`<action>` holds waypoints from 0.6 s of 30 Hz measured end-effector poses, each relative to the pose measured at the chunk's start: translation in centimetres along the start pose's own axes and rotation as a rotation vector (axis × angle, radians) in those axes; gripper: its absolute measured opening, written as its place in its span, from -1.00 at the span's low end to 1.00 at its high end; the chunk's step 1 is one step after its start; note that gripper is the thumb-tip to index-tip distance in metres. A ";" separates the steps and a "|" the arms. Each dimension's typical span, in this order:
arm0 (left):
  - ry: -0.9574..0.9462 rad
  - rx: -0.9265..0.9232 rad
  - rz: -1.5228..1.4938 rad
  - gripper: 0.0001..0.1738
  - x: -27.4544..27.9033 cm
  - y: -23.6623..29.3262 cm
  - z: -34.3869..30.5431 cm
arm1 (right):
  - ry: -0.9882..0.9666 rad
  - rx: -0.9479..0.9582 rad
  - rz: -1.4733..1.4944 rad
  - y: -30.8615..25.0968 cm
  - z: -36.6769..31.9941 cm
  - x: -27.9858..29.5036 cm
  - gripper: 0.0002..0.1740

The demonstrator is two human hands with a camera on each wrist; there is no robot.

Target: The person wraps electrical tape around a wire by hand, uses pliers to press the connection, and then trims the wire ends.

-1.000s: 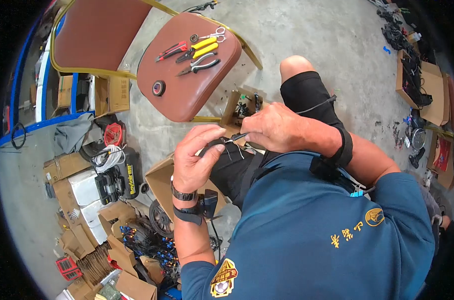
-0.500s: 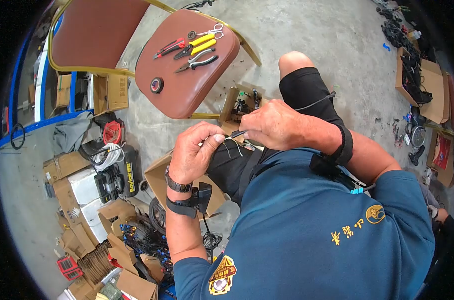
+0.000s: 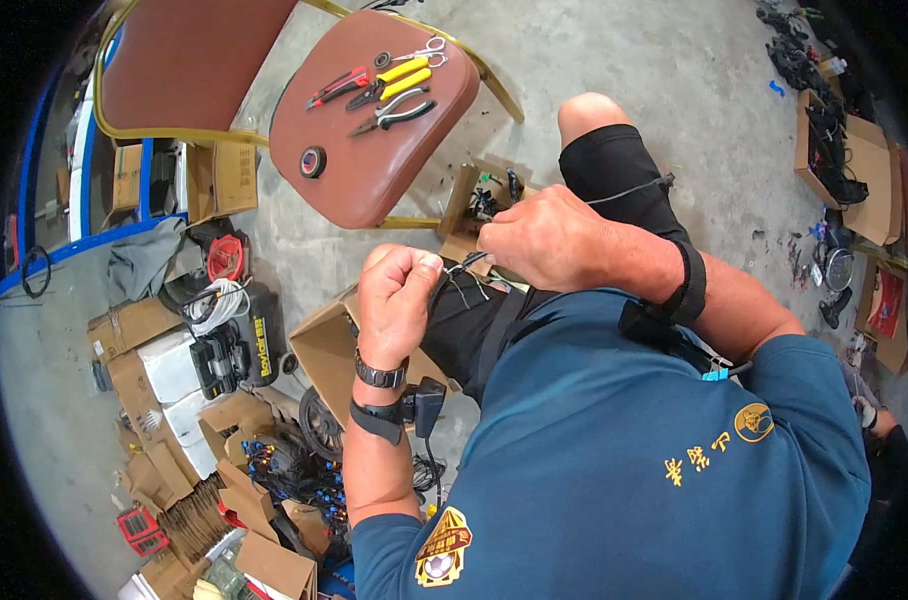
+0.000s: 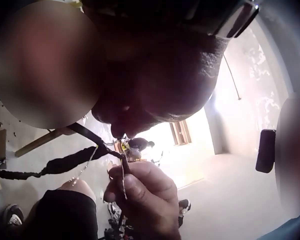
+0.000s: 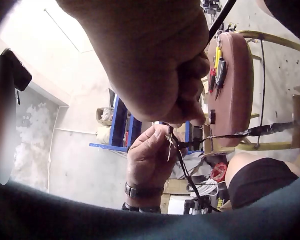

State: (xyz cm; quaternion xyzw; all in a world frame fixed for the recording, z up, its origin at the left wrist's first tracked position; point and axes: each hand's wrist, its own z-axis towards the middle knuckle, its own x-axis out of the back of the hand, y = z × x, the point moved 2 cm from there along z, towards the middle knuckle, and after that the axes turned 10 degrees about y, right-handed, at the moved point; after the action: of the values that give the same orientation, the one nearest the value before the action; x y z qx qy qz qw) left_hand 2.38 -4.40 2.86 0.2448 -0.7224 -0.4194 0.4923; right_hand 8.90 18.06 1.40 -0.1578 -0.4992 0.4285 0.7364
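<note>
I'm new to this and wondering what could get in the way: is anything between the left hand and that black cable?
Nothing visible stands in the way: the left hand pinches the black cable near its thin pale wires, and the right hand grips it close by. The chair bearing tools stands beyond the hands.

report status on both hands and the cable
Left hand and right hand pinching black cable. Thin wire ends loose beside the fingers. Nothing seen blocking.
</note>
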 end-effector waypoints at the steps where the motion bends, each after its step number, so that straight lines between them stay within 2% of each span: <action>1: 0.001 0.029 -0.022 -0.81 0.0 -0.3 -0.1 | -0.032 -0.012 0.005 -0.1 0.0 0.1 -0.85; 3: -0.005 0.095 -0.078 -0.82 0.0 -0.7 -0.4 | -0.093 -0.037 0.015 -0.3 0.0 0.2 -0.83; 6: -0.082 0.187 -0.251 -0.86 0.1 -0.6 -0.6 | 0.023 0.021 0.070 -0.1 -0.1 -0.2 -0.82; 7: -0.119 0.210 -0.321 -0.87 0.1 -0.3 -0.5 | -0.017 -0.004 0.075 0.2 0.0 -0.2 -0.82; 10: -0.016 0.086 -0.269 -0.86 0.1 1.5 -0.6 | -0.113 -0.057 0.102 0.7 0.0 0.0 -0.84; 13: -0.135 -0.203 -0.122 -0.79 1.1 1.8 0.2 | -0.166 -0.069 0.126 0.9 0.0 0.0 -0.85; 16: -0.272 -0.302 -0.042 -0.77 1.7 2.4 0.9 | -0.208 -0.089 0.127 0.8 0.1 0.1 -0.84; 18: -0.375 -0.212 -0.075 -0.77 2.0 3.0 1.0 | -0.213 -0.089 0.144 0.7 0.2 0.2 -0.84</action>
State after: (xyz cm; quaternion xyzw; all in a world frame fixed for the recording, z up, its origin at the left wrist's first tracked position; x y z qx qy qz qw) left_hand 0.90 -3.98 6.26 0.1358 -0.7436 -0.5492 0.3564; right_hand 8.43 18.59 1.10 -0.1791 -0.5806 0.4720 0.6388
